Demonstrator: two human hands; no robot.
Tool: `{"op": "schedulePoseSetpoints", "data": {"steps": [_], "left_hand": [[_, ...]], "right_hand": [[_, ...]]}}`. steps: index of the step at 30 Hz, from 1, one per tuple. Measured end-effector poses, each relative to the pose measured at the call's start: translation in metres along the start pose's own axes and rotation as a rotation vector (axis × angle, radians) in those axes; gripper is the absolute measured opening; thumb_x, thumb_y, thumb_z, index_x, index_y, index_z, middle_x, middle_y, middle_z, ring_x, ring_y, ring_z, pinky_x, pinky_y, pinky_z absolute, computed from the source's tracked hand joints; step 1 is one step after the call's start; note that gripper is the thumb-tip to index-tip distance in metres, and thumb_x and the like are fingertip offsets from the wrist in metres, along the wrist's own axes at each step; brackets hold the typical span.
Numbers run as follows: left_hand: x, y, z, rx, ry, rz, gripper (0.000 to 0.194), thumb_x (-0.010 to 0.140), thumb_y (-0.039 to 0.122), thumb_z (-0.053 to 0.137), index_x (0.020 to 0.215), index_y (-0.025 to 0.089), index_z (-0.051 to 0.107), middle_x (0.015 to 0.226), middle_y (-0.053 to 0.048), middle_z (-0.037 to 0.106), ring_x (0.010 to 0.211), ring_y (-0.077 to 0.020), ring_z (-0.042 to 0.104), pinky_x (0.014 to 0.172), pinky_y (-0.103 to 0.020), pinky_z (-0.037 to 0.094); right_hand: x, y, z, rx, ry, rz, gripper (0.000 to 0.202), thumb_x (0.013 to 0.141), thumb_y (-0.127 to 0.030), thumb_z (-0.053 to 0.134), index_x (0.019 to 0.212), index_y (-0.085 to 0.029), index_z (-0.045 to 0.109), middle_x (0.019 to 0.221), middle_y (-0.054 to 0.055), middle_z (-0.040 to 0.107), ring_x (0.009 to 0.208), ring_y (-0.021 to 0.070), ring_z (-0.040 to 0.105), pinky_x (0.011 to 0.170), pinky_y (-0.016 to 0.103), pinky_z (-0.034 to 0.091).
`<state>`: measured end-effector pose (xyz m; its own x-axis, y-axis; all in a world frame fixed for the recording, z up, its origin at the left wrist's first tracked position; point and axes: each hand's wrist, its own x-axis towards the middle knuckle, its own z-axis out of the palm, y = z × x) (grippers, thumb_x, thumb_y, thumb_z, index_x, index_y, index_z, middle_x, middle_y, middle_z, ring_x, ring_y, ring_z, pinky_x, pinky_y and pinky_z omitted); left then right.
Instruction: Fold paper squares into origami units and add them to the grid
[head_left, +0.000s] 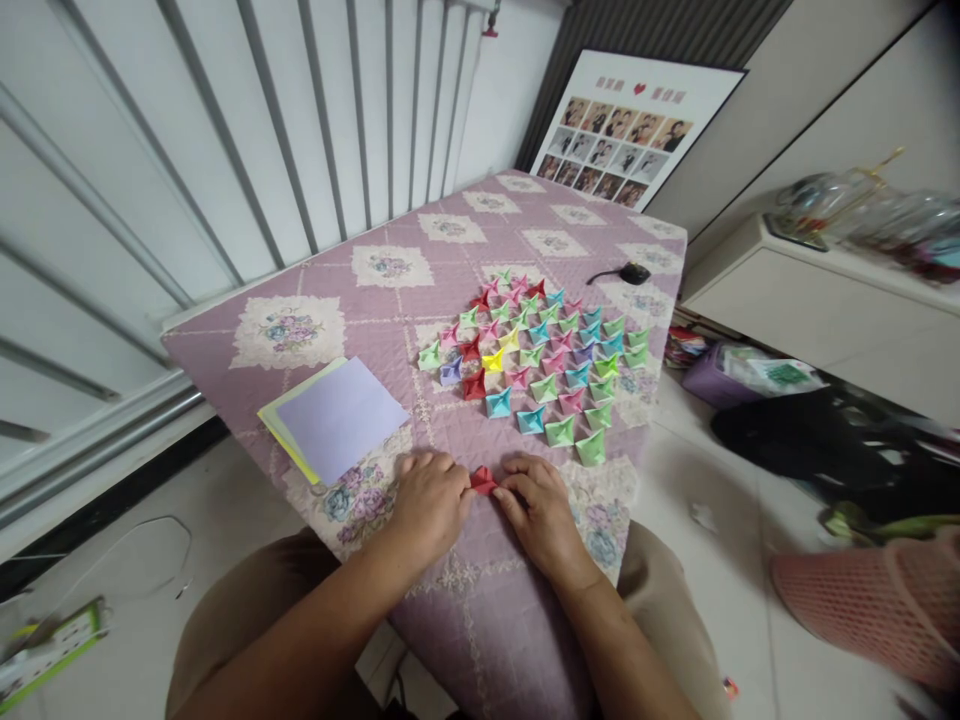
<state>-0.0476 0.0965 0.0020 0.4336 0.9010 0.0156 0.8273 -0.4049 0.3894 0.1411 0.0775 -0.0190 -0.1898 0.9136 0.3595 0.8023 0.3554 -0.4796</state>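
Between my two hands, near the front of the table, is a small red folded paper (484,481). My left hand (433,498) pinches its left end with the fingers curled. At the opposite end, the thumb and fingers of my right hand (538,502) close on the same paper. Just beyond my hands, several small folded paper boats (532,420) stand in rows, in green, blue, pink, red, yellow and purple. Left of my left hand lies a stack of square paper sheets (343,418), with a light purple one on top and yellow and pale green edges showing beneath.
A purple floral cloth (465,250) covers the table. A small black object with a cord (634,272) lies at the back right. A white railing (300,120) borders the left side. On the floor at right stands a pink basket (855,595); a photo board (637,130) leans behind.
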Motion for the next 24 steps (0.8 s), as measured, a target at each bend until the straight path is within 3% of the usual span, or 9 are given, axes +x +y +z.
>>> {"op": "schedulePoseSetpoints", "data": {"steps": [24], "left_hand": [[0.008,0.0014,0.0016,0.115,0.015,-0.021,0.022,0.091,0.035,0.049,0.082,0.018,0.059,0.088,-0.008,0.063,0.089,-0.0251,0.052,0.08,-0.042,0.035]], "right_hand": [[0.0023,-0.0014,0.0098,-0.092,0.075,0.146,0.023,0.08,-0.035,0.064,0.062,-0.022,0.059,0.089,0.006,0.06,0.088,0.0221,0.054,0.08,0.039,0.041]]}}
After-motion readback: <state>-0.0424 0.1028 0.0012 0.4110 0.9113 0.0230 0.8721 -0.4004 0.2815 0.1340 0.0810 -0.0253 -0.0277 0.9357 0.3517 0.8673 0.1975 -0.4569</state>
